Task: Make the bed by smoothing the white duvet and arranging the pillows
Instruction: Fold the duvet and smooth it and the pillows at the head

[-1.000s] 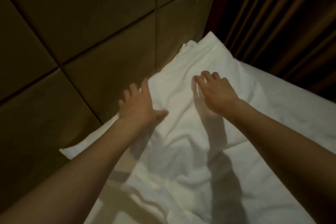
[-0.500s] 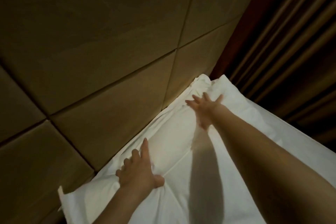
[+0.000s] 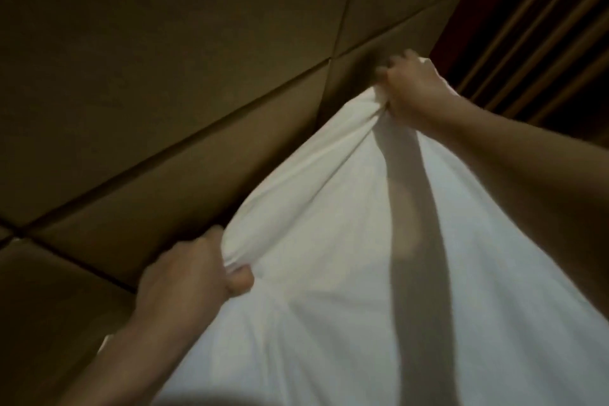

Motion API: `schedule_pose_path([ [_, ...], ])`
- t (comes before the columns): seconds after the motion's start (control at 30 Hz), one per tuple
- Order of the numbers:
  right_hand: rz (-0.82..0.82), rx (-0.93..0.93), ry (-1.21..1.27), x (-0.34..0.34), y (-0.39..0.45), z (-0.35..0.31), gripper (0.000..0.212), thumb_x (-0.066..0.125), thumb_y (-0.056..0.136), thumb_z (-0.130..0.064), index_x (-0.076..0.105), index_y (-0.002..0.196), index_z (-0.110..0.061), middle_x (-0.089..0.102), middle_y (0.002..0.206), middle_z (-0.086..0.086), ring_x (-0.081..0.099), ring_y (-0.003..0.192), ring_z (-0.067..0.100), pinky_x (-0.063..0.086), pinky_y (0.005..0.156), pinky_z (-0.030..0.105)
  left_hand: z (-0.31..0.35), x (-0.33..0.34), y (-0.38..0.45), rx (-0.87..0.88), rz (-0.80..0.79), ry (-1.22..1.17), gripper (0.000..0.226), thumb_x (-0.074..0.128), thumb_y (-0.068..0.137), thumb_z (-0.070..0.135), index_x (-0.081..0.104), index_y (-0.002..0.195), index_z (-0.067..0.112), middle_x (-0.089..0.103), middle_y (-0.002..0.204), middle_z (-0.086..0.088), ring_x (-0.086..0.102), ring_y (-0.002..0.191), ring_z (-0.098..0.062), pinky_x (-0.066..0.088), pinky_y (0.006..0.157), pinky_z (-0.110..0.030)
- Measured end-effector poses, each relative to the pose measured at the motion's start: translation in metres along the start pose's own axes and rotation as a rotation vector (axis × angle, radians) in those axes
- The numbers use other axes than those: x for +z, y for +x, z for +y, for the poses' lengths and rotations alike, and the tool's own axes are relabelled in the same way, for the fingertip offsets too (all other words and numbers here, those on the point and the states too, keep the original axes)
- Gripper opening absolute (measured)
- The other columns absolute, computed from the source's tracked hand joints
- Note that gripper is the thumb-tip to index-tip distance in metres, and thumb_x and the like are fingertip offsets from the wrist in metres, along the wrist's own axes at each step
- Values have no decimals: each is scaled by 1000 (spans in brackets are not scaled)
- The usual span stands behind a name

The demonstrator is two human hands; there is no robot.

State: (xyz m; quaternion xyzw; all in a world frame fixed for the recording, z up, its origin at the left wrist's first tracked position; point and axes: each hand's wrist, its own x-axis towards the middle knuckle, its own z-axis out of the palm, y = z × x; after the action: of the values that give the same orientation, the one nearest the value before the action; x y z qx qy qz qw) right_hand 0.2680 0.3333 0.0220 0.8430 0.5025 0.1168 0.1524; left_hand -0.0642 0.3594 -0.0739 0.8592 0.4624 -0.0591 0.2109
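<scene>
A white pillow [image 3: 313, 224] fills the lower right of the head view, raised in front of the padded headboard. My left hand [image 3: 188, 277] is closed on its near upper corner, bunching the cloth. At the far upper corner, close to the headboard, my right hand [image 3: 415, 89] is fisted on the fabric. The pillow's top edge stretches taut between the two hands. My right arm casts a long dark shadow down the pillow. The duvet and the rest of the bed are hidden behind the pillow.
A brown padded headboard [image 3: 164, 76] with diagonal seams fills the left and top. A dark red strip and pleated brown curtains [image 3: 543, 26] stand at the upper right, just behind my right hand.
Both hands lay flat and open on the pillow; now they are clenched on its top corners and the pillow has risen toward the camera against the headboard.
</scene>
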Motion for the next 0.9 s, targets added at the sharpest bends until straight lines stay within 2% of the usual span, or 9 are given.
schedule_pose_path([
  [0.1, -117, 29, 121, 54, -1, -48, 37, 43, 95, -7, 39, 131, -3, 36, 134, 20, 35, 125, 37, 35, 101, 52, -5, 47, -4, -139, -174, -52, 55, 61, 77, 59, 49, 120, 27, 61, 118, 0, 60, 104, -22, 46, 84, -29],
  [0.23, -377, 18, 146, 120, -13, -92, 38, 40, 97, -18, 38, 135, -14, 33, 142, 13, 19, 138, 38, 16, 109, 61, -20, 96, 11, -270, -211, -194, 83, 64, 74, 62, 37, 138, 17, 48, 139, -7, 51, 123, -25, 40, 100, -33],
  [0.4, -506, -56, 42, 124, -8, -99, 34, 42, 95, -15, 46, 129, -17, 39, 138, 8, 28, 134, 34, 17, 106, 64, -16, 119, 24, -243, -204, -62, 86, 60, 74, 65, 33, 138, 15, 37, 143, -6, 36, 133, -23, 32, 108, -37],
  [0.53, -576, -443, 226, 91, -9, -126, 33, 50, 89, -21, 59, 120, -15, 59, 122, 2, 54, 115, 25, 43, 99, 38, -11, 127, 24, -218, -189, -5, 85, 62, 72, 63, 30, 135, 16, 32, 137, -4, 31, 131, -22, 31, 102, -36],
  [0.6, -854, -515, 360, 74, -19, -149, 54, 66, 80, -39, 53, 131, -24, 53, 122, -11, 49, 118, 16, 41, 101, 31, -12, 126, 25, -211, -205, -40, 87, 63, 72, 61, 28, 137, 16, 30, 139, -5, 29, 132, -23, 32, 102, -36],
  [0.63, -983, -554, 289, 68, -23, -157, 80, 72, 68, -55, 44, 138, -29, 45, 130, -14, 43, 125, 15, 36, 107, 34, -13, 124, 25, -207, -221, -63, 88, 64, 72, 60, 27, 139, 16, 29, 141, -5, 29, 133, -24, 32, 103, -37],
  [0.7, -1011, -591, 6, 69, -30, -167, 112, 74, 50, -72, 30, 145, -33, 35, 147, -8, 34, 135, 22, 31, 111, 43, -16, 118, 23, -202, -249, -106, 90, 64, 73, 59, 24, 142, 18, 29, 144, -5, 29, 135, -24, 34, 105, -41],
  [0.83, -882, -554, -334, 75, -55, -185, 103, 75, 63, -61, 25, 149, -30, 29, 152, 3, 26, 139, 34, 18, 105, 69, -16, 108, 11, -221, -305, -87, 93, 61, 74, 62, 19, 145, 19, 33, 145, -7, 34, 134, -26, 36, 105, -40],
  [0.9, -887, -523, -325, 76, -64, -201, 82, 61, 82, -53, 25, 149, -24, 28, 153, 6, 21, 141, 35, 13, 109, 66, -13, 104, 5, -224, -352, -64, 86, 59, 75, 65, 31, 139, 14, 42, 140, -8, 41, 130, -25, 37, 102, -35],
])
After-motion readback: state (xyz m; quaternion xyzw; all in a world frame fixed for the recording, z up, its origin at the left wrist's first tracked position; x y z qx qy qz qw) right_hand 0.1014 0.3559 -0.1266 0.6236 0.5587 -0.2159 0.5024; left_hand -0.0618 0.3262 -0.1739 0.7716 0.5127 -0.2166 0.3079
